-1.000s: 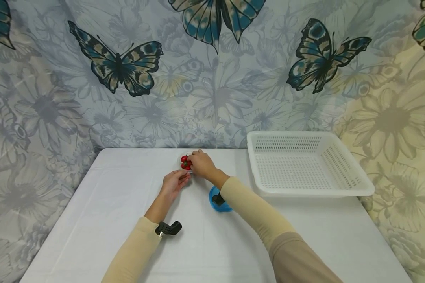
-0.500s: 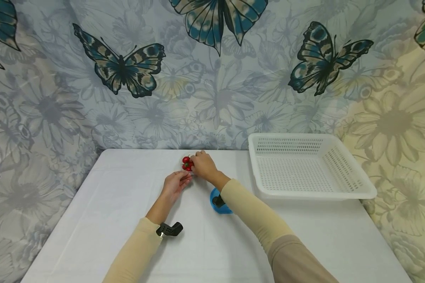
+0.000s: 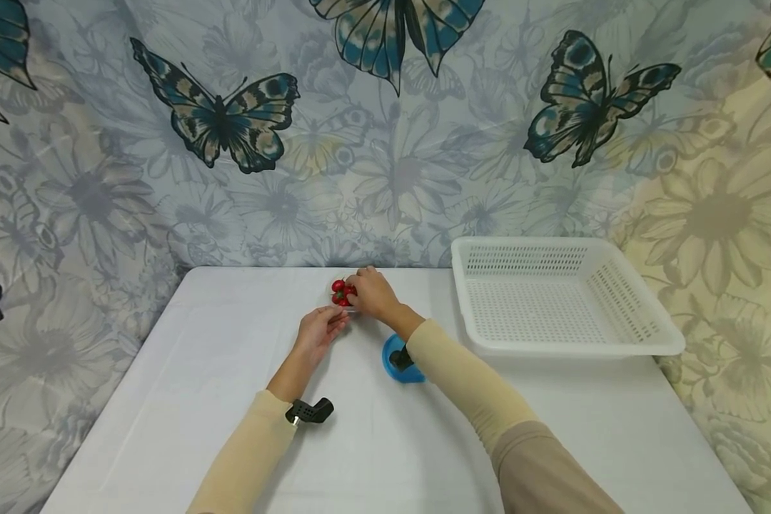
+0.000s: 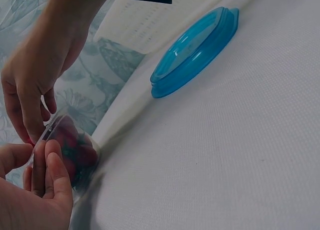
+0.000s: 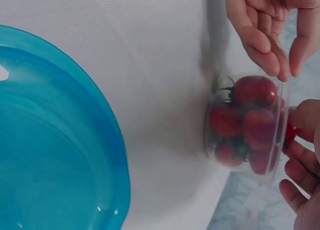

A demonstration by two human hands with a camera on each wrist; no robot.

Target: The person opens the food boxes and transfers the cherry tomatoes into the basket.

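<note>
A small clear plastic container (image 5: 214, 95) stands near the table's back edge, filled with several red cherry tomatoes (image 3: 338, 285) with green stems. At its near rim my left hand (image 3: 319, 334) pinches the edge between thumb and fingers. Over the container's mouth reaches my right hand (image 3: 374, 294), its thumb and fingers holding a tomato (image 5: 290, 134) at the opening; the hand partly hides that tomato. A round blue translucent lid (image 4: 195, 53) lies on the table beneath my right forearm, and in the head view the forearm covers part of it.
A large white perforated basket (image 3: 565, 350) stands at the back right of the white-covered table (image 3: 167, 400). Behind the table hangs a butterfly-patterned cloth (image 3: 385, 178). Each wrist carries a black camera, such as the left wrist camera (image 3: 311, 411).
Both hands stay at the tomato container with almost the same hold. My right hand shifts slightly at the container's mouth; the whole head view drifts a little.
</note>
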